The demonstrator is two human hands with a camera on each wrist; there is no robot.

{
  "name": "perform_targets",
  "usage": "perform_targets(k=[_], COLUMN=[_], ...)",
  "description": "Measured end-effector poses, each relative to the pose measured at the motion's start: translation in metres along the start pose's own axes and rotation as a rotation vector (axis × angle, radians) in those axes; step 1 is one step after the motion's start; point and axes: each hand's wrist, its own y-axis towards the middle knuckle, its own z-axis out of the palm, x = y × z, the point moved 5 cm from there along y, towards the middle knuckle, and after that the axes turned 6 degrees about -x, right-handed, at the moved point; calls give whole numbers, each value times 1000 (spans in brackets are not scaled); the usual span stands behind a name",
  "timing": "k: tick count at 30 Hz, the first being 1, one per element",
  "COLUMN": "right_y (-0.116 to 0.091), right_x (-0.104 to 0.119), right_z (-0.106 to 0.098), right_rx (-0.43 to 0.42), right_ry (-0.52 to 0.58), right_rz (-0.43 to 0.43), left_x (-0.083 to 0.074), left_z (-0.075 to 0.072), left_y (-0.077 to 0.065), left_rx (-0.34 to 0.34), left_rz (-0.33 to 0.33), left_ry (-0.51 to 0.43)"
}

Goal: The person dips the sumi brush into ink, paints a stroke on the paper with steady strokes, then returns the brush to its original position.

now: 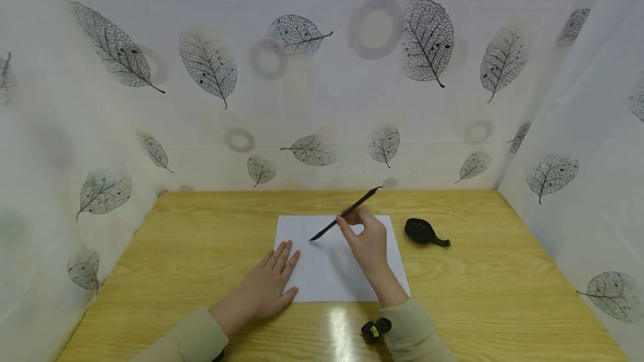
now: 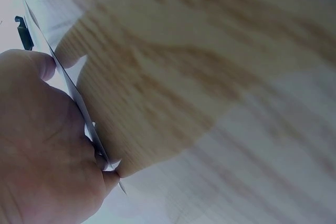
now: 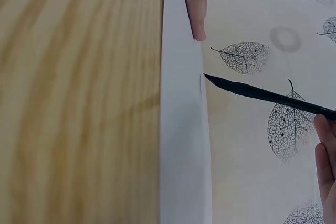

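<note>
A white sheet of paper (image 1: 322, 278) lies on the wooden table. My left hand (image 1: 271, 281) rests on the sheet's left side, fingers spread and straight. In the left wrist view that hand (image 2: 47, 140) stretches over the paper's edge. Thumb and fingers of my right hand (image 1: 369, 242) pinch a black writing brush (image 1: 347, 213) partway along its handle, over the upper part of the paper. It slants down to the left, and the right wrist view has the pointed tip of the brush (image 3: 252, 91) right at the paper's surface (image 3: 184, 145).
A small black dish with a short handle (image 1: 420, 232) sits to the right of the paper. The wooden table (image 1: 201, 228) has leaf-printed white curtains (image 1: 312, 94) behind it and along both sides. A small black device (image 1: 376, 329) is at the right wrist.
</note>
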Motion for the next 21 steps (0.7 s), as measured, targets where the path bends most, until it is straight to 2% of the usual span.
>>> perform_targets(k=[6, 21], right_y=[-2, -2], right_x=[-2, 3], right_z=[4, 8], right_rx=[19, 125], right_ry=[-14, -135], right_rz=[13, -4], left_x=[0, -1], left_z=[0, -3], left_y=[0, -1], left_rx=[0, -6], left_rz=[-1, 0], left_ry=[5, -10])
